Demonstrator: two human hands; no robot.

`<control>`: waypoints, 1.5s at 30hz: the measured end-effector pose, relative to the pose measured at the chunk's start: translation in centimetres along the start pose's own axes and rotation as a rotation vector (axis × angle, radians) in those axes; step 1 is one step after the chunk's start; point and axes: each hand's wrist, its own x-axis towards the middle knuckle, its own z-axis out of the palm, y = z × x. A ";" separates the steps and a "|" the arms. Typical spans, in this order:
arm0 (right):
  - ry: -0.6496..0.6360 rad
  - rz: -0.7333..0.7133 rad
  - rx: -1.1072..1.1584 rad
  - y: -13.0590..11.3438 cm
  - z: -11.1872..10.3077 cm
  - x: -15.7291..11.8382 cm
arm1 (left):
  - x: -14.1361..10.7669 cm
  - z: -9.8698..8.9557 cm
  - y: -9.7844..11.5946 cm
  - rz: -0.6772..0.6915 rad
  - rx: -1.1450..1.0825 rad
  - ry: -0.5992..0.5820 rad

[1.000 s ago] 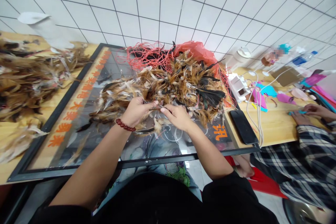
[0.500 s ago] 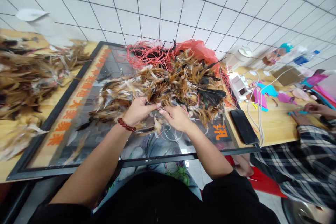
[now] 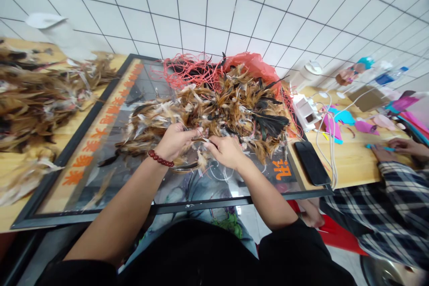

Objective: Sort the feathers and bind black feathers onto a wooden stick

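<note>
A small brown feather point(image 3: 200, 139) spans the gap between my fingertips, just in front of a feather pile. My left hand point(image 3: 174, 142), with a dark red bead bracelet at the wrist, is closed in a pinch on one end. At the other end, the thumb and fingers of my right hand point(image 3: 227, 151) are also pinched together. The heap of brown, white and black feathers point(image 3: 231, 107) spreads over a glass panel point(image 3: 140, 187) in a black frame. Loose feathers and a thin white loop lie beneath my hands.
Pink strings point(image 3: 191, 71) and a red plastic bag point(image 3: 251, 63) lie behind the heap. More feathers point(image 3: 43, 103) cover the left table. At right are a phone point(image 3: 311, 163), a white device point(image 3: 305, 111), cables and coloured scraps. A co-worker's hands point(image 3: 385, 152) hold something blue.
My hands have drawn slightly apart, and the brown feather between the fingertips shows more clearly. The view has shifted a little; the heap looks the same.
</note>
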 end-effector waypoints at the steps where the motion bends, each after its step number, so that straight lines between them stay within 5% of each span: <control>1: 0.004 0.008 -0.007 0.0 0.0 0.0 | 0.0 0.0 0.1 0.006 -0.001 0.005; 19: 0.049 0.036 -0.059 0.1 0.3 0.1 | 0.3 -0.3 -0.8 0.026 0.036 -0.015; 33: 0.219 0.051 0.019 0.3 0.4 0.0 | 0.6 -0.6 -0.5 -0.262 -0.525 -0.143; 39: 0.181 0.011 -0.027 -0.1 0.3 -0.2 | 0.7 -0.8 -0.4 -0.244 -0.558 -0.121; 45: 0.206 0.006 -0.051 -0.2 0.4 -0.2 | 0.7 0.0 -1.7 0.014 -0.288 -0.091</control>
